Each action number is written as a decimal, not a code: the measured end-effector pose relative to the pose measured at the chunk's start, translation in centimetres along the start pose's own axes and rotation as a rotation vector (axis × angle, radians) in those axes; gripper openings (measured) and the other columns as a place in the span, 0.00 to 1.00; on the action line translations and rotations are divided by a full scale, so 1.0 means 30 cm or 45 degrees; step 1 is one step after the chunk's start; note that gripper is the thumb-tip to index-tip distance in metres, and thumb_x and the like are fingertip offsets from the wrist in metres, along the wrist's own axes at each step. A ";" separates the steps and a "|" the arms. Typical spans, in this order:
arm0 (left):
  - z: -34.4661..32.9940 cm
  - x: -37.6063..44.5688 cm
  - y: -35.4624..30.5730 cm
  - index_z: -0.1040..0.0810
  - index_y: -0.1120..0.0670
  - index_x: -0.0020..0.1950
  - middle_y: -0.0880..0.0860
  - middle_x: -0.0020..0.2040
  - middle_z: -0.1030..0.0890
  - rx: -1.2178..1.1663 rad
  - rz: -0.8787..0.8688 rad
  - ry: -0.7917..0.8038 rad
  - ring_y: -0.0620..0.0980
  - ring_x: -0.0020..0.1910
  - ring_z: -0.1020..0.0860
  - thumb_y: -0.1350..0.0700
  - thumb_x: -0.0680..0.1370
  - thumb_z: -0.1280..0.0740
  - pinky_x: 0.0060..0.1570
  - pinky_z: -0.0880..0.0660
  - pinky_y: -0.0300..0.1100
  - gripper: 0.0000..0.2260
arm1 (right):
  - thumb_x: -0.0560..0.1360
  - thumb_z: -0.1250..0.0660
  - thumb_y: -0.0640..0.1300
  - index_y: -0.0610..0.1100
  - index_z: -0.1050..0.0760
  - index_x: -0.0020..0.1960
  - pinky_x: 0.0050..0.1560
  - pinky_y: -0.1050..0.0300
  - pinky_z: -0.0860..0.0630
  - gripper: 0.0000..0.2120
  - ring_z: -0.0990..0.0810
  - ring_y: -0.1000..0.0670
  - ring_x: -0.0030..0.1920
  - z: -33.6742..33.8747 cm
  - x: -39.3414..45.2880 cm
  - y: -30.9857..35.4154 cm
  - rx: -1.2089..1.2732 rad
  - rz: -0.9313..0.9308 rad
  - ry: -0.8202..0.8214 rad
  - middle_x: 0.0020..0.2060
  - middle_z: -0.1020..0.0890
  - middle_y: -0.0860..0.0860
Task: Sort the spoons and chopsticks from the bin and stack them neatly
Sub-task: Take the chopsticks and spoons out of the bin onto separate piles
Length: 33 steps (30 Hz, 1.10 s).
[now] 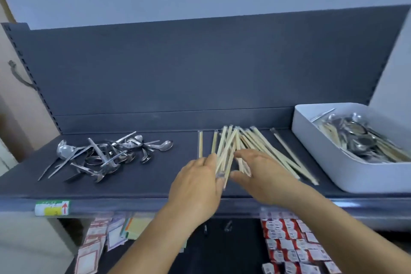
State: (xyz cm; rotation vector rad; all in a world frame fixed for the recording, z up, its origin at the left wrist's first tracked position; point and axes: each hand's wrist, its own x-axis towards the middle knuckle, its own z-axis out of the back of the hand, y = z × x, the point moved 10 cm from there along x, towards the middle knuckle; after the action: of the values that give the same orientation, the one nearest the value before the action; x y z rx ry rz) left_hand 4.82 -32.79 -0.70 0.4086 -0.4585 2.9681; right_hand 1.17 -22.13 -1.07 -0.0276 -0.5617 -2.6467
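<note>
A loose pile of wrapped wooden chopsticks [249, 142] lies fanned out on the dark grey shelf [142, 184], mid-right. My left hand [198, 182] and my right hand [264, 173] press in on the near ends of the pile from either side, fingers touching the sticks. A heap of metal spoons [106, 155] lies tangled on the shelf to the left. A white bin [333, 162] at the right end holds more spoons and chopsticks mixed together.
The shelf has a tall dark back panel [178, 69] and a front rail with a price tag [52, 208]. Below it, a lower shelf holds paper labels [100, 238] and red-and-white packets [293, 244]. Single chopsticks lie apart at both sides of the pile.
</note>
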 end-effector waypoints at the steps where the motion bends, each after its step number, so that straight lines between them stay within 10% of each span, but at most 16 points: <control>1: -0.011 0.013 -0.048 0.42 0.51 0.75 0.49 0.69 0.31 -0.007 -0.038 0.003 0.50 0.67 0.35 0.47 0.81 0.44 0.63 0.35 0.43 0.23 | 0.78 0.41 0.58 0.47 0.41 0.74 0.71 0.57 0.42 0.29 0.39 0.52 0.72 0.026 -0.020 -0.037 -0.011 -0.021 -0.020 0.73 0.36 0.53; 19: -0.308 0.417 -0.832 0.42 0.52 0.75 0.51 0.67 0.30 -0.034 -0.230 0.085 0.52 0.65 0.33 0.47 0.81 0.44 0.59 0.33 0.44 0.23 | 0.78 0.40 0.53 0.46 0.39 0.73 0.67 0.59 0.40 0.26 0.34 0.50 0.69 0.425 -0.142 -0.839 -0.014 -0.148 -0.150 0.71 0.33 0.52; 33: -0.615 0.669 -0.993 0.33 0.56 0.60 0.57 0.57 0.25 0.170 -0.084 0.473 0.59 0.57 0.27 0.43 0.78 0.39 0.44 0.34 0.47 0.19 | 0.75 0.37 0.46 0.45 0.31 0.63 0.54 0.57 0.32 0.17 0.26 0.46 0.59 0.454 0.003 -1.269 -0.020 -0.316 0.061 0.61 0.24 0.47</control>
State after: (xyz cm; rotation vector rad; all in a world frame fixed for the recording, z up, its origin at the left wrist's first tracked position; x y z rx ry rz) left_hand -14.51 2.54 -3.66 -0.1181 -0.2026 2.9216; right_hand -15.71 14.54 -3.14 0.1072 -0.5605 -2.8834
